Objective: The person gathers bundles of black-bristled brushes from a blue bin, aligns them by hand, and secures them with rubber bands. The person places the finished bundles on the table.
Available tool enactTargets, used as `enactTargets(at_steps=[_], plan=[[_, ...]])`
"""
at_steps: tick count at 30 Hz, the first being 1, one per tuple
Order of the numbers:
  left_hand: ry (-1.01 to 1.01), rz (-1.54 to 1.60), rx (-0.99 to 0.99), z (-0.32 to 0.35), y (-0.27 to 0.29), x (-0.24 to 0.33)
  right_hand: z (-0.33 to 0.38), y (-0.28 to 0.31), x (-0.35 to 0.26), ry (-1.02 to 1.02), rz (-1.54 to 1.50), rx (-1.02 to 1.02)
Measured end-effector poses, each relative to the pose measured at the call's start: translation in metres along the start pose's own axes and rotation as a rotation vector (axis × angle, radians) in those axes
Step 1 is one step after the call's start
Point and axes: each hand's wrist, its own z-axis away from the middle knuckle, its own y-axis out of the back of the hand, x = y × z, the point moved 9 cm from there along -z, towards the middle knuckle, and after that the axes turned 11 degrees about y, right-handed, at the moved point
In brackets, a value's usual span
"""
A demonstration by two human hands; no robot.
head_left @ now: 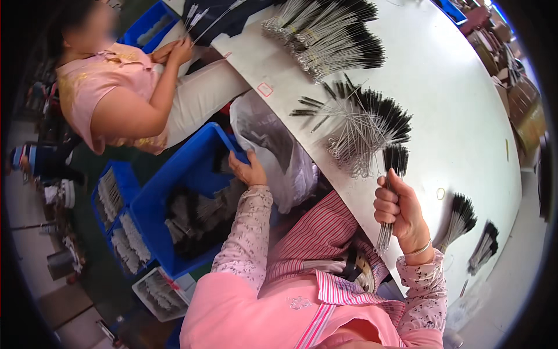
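My right hand (400,205) is closed around a bundle of thin wire brushes (396,158), held upright over the table's near edge. Their black bristle ends stick up above my fist, and the bare wire ends hang below it. Off to the left, my left hand (250,170) grips the rim of a large blue bin (152,203) beside a white plastic bag (256,125). More dark-bristled brushes (200,218) lie inside that bin. Just beyond my right hand, a loose pile of wire brushes (372,122) is spread on the white table (459,116).
Larger brush bundles (325,35) lie at the table's far end. Two small bundles (459,218) (483,247) rest to the right, near a rubber band (440,193). A co-worker (125,99) sits at the left, holding a few brushes. Blue trays (119,192) stand on the floor.
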Motion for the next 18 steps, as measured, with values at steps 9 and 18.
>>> enactTargets(at_steps=[9,18], plan=[[-0.173,0.472,-0.878,0.073,-0.01,0.192,0.028,0.013,0.03,-0.186,0.237,0.071],[-0.078,0.258,-1.046,0.091,-0.049,0.198,0.067,0.06,0.039,-0.179,0.294,0.12]])
